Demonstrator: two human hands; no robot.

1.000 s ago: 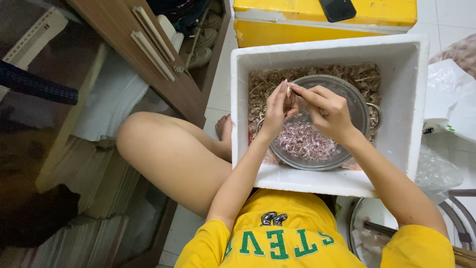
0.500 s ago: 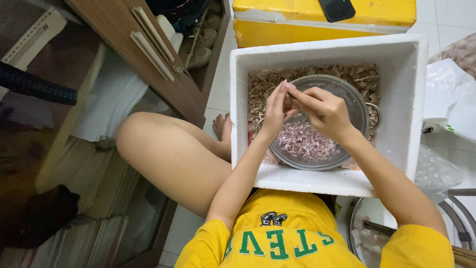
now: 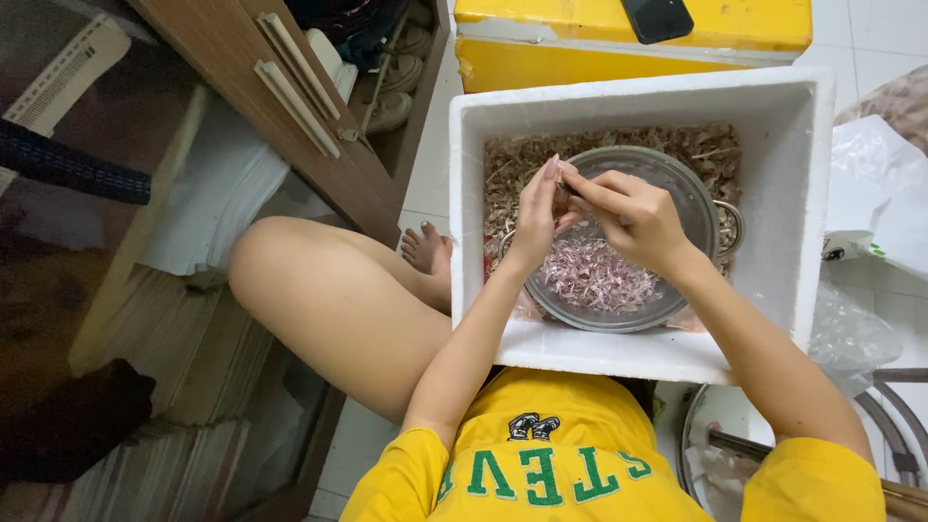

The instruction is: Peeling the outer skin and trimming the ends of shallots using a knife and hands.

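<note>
My left hand (image 3: 535,220) and my right hand (image 3: 630,218) meet fingertip to fingertip over a round metal pot (image 3: 717,208). Between the fingers they pinch a small bulb piece, mostly hidden. The pot holds a heap of pinkish peeled pieces (image 3: 594,275). It stands inside a white foam box (image 3: 619,353) in front of me. Dry brown skins (image 3: 517,159) fill the box around the pot. My bare knee (image 3: 319,290) is to the left of the box.
A yellow box (image 3: 619,53) with a black phone (image 3: 657,17) on top stands behind the foam box. A wooden cabinet (image 3: 242,77) is at the left, plastic bags (image 3: 870,193) at the right. A metal pan (image 3: 899,425) sits at the lower right.
The fingertips have shifted slightly on the small piece. Both hands stay over the pot.
</note>
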